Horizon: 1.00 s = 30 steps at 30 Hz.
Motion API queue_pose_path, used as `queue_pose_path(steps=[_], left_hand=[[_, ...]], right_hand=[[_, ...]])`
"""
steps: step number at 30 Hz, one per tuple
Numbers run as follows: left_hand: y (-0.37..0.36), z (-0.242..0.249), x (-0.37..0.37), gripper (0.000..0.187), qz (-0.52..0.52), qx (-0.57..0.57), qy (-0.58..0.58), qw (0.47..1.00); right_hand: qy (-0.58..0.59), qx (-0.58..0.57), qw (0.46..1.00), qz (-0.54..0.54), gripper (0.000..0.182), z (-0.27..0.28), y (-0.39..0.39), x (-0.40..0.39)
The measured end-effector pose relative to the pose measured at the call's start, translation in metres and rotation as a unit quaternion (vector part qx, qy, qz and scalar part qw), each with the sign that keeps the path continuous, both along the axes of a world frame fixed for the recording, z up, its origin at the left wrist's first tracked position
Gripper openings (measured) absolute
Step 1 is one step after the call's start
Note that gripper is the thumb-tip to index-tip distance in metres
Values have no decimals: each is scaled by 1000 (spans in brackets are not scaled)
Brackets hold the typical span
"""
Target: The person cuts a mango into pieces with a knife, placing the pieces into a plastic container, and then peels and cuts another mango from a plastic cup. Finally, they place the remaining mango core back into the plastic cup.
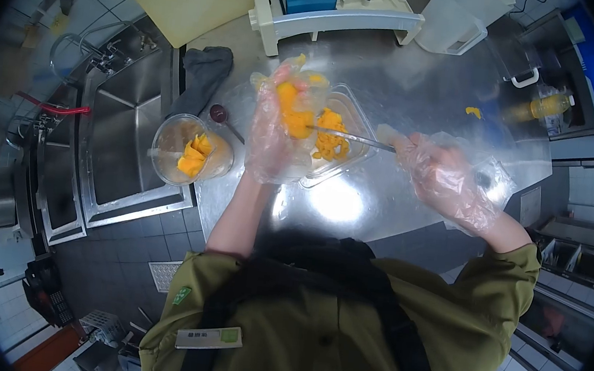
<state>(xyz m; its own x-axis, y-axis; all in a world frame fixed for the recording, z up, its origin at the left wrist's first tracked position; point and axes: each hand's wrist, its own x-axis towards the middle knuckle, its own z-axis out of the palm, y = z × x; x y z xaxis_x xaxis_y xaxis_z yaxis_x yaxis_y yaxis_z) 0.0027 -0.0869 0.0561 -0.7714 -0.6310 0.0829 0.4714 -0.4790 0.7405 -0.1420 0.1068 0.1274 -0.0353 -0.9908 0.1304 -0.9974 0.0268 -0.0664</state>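
Observation:
Both hands wear clear plastic gloves. My left hand [274, 129] is wrapped round a piece of orange fruit [291, 112] near the left side of a clear plastic tray [367, 124]. Chopped orange pieces [331, 137] lie in the tray. My right hand [443, 173] grips a knife [360, 138], whose blade points left over the tray, its tip at the fruit in my left hand. The knife's handle is mostly hidden by the glove. Left of my left hand, a clear round container [222, 159] holds orange peels or slices [195, 154].
A sink [128, 142] is on the left, with a dark cloth [206, 74] at its edge. A small dark red spoon [220, 114] lies by the round container. A cream-framed device [336, 19], a pitcher [453, 21] and a yellow bottle [548, 107] stand farther back.

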Motion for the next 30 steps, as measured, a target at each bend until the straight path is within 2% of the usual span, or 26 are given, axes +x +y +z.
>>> queue_pose_path(steps=[3,9,11,13,15,17,20,22,24,25,28,30], left_hand=[[4,3,-2,49,15,-34,-46,998],[0,-4,-2,49,27,7,6,1000],[0,-6,-4,48,55,14,14,998],[2,-9,-4,47,86,0,14,996],[6,-14,-6,47,116,-37,10,992],[14,-23,-12,47,153,-90,-17,984],[34,-21,-20,49,204,-132,-35,969],[47,-18,-24,49,228,-134,-29,964],[54,-16,-25,46,249,-119,-12,961],[49,-21,-24,43,227,-141,-35,963],[32,-29,-10,33,145,-182,-123,965],[25,-21,0,28,70,-179,-204,960]], right_hand=[[-18,-30,999,16,48,5,0,0],[20,13,1000,9,46,4,2,2],[-13,-23,1000,-16,42,-9,9,-5],[-181,-26,978,-98,31,-5,7,1],[-329,-50,924,-187,24,-12,3,12],[-453,-95,843,-276,21,-42,-8,27],[-647,-108,680,-328,19,-55,-38,49],[-730,-109,580,-345,19,-45,-55,62],[-761,-147,559,-295,18,-52,-59,65],[-775,-165,548,-269,18,-54,-61,65],[-757,-143,577,-274,18,-44,-50,54],[-719,-173,629,-240,19,-54,-50,44]])
